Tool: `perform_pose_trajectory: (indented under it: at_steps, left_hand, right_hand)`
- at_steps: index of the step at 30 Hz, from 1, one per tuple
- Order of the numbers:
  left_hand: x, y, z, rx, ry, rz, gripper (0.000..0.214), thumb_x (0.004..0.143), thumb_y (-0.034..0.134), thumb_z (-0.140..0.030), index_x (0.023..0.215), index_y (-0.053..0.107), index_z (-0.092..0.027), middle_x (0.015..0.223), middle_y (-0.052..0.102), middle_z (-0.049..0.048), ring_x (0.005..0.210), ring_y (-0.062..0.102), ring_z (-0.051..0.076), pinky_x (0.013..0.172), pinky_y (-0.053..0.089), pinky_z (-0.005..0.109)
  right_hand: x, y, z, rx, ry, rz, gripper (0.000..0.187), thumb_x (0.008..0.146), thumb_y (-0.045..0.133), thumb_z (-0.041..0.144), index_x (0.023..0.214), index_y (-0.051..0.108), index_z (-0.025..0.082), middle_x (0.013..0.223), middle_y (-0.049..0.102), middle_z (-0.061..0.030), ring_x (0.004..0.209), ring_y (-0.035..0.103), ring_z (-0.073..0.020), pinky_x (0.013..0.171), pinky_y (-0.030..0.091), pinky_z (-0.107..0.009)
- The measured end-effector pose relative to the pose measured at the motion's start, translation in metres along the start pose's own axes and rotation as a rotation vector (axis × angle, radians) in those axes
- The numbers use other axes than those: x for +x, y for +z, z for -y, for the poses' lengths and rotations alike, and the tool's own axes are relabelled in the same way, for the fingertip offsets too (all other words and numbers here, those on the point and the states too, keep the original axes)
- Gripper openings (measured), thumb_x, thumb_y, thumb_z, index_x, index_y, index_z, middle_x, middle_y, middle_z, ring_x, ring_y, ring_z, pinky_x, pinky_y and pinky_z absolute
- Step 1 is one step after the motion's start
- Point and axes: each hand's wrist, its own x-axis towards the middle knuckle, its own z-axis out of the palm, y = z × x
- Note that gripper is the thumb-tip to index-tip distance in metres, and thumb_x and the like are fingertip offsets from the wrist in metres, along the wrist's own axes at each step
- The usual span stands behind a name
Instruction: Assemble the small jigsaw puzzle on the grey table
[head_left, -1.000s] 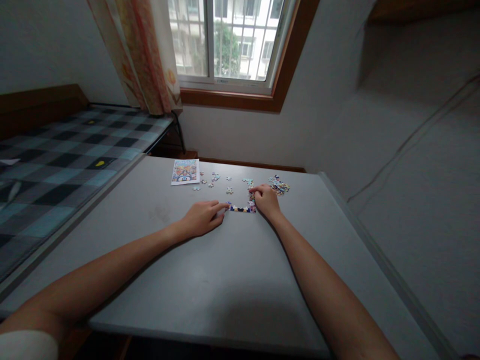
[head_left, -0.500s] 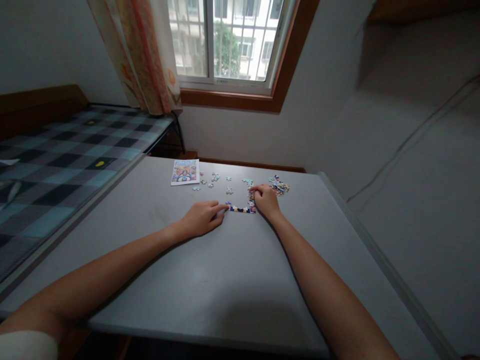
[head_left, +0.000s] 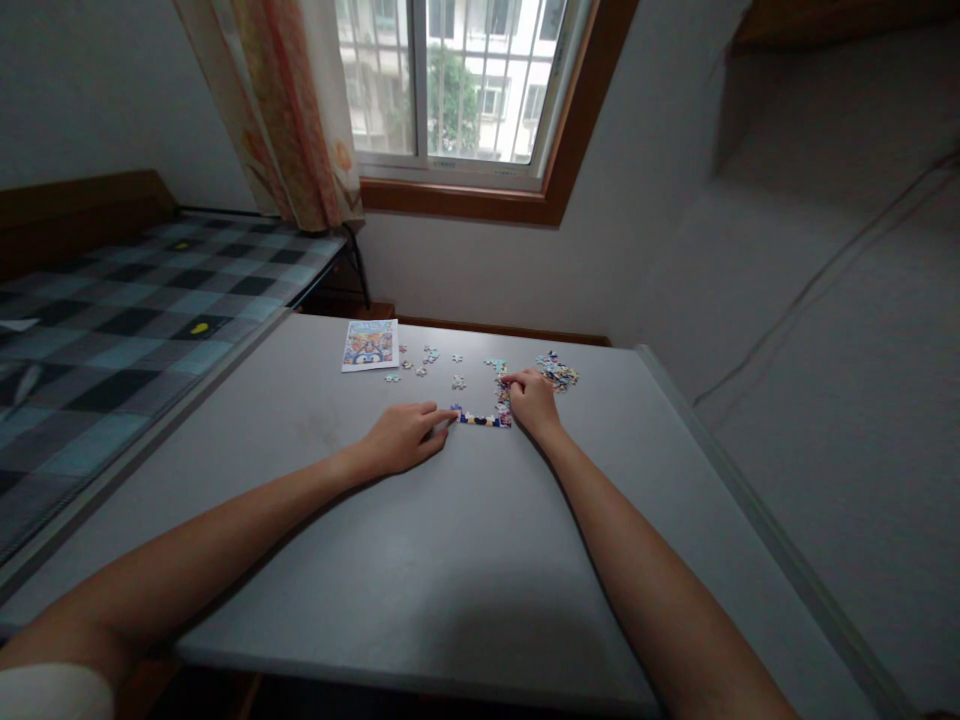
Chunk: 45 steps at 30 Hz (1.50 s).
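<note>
A partly joined jigsaw puzzle [head_left: 484, 421] lies on the table, with a dark blue and cream bottom row and a side column [head_left: 502, 392] running up its right. My left hand [head_left: 405, 437] rests at the row's left end, its index fingertip touching the corner piece [head_left: 456, 410]; its fingers are stretched out and hold nothing. Against the right column lies my right hand [head_left: 534, 400], fingers curled and index tip on the column's upper part. Whatever may be between its fingertips is too small to make out. Part of the column is hidden by this hand.
Loose puzzle pieces [head_left: 459, 382] are scattered beyond the row. A heap of pieces [head_left: 559, 373] sits past my right hand. The printed picture sheet [head_left: 370, 345] lies at the far left of the grey table [head_left: 420, 560]. A checkered bed [head_left: 247, 262] adjoins the left side.
Almost nothing differs. My right hand's fingertips have shifted very slightly to the right along the column; my left hand stays in place.
</note>
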Motion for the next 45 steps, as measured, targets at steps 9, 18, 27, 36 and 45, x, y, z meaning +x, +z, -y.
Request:
perform_pose_trajectory:
  at_steps: [9, 18, 27, 36, 45]
  left_hand:
    - [0.002, -0.003, 0.010, 0.115, -0.142, -0.153, 0.040, 0.091, 0.049, -0.034, 0.126, 0.058, -0.017, 0.109, 0.064, 0.0105, 0.097, 0.059, 0.024, 0.087, 0.043, 0.037]
    - [0.006, 0.003, 0.028, 0.162, -0.303, -0.111, 0.054, 0.090, 0.049, -0.043, 0.138, 0.049, -0.019, 0.142, 0.052, 0.0118, 0.127, 0.041, 0.034, 0.097, 0.031, 0.047]
    - [0.005, 0.004, 0.027, 0.160, -0.287, -0.105, 0.047, 0.092, 0.045, -0.042, 0.134, 0.052, -0.021, 0.139, 0.054, 0.0094, 0.127, 0.039, 0.032, 0.098, 0.029, 0.047]
    - [0.006, 0.003, 0.025, 0.160, -0.298, -0.125, 0.046, 0.092, 0.046, -0.041, 0.131, 0.054, -0.019, 0.136, 0.056, 0.0112, 0.125, 0.042, 0.031, 0.096, 0.031, 0.047]
    - [0.006, 0.005, 0.027, 0.161, -0.288, -0.146, 0.042, 0.091, 0.048, -0.041, 0.126, 0.056, -0.020, 0.133, 0.056, 0.0115, 0.124, 0.042, 0.031, 0.096, 0.031, 0.047]
  right_hand:
    - [0.000, -0.004, 0.006, 0.013, 0.009, 0.012, 0.033, 0.077, 0.045, 0.008, 0.080, 0.077, 0.018, 0.082, 0.068, -0.0066, 0.077, 0.063, -0.0187, 0.083, 0.046, -0.030]
    - [-0.001, -0.004, 0.006, 0.005, 0.024, 0.049, 0.033, 0.078, 0.046, 0.009, 0.084, 0.077, 0.016, 0.084, 0.068, -0.0077, 0.080, 0.063, -0.0192, 0.086, 0.045, -0.030]
    - [0.000, -0.005, 0.008, -0.017, 0.012, 0.055, 0.032, 0.079, 0.046, 0.008, 0.083, 0.077, 0.017, 0.085, 0.068, -0.0071, 0.081, 0.063, -0.0190, 0.085, 0.045, -0.029]
    - [-0.001, -0.005, 0.006, -0.003, 0.006, 0.062, 0.032, 0.079, 0.045, 0.009, 0.084, 0.076, 0.017, 0.087, 0.068, -0.0080, 0.083, 0.063, -0.0195, 0.086, 0.045, -0.030]
    - [-0.002, -0.006, 0.007, 0.008, -0.010, 0.057, 0.032, 0.079, 0.045, 0.008, 0.084, 0.076, 0.016, 0.086, 0.067, -0.0081, 0.082, 0.062, -0.0198, 0.086, 0.045, -0.031]
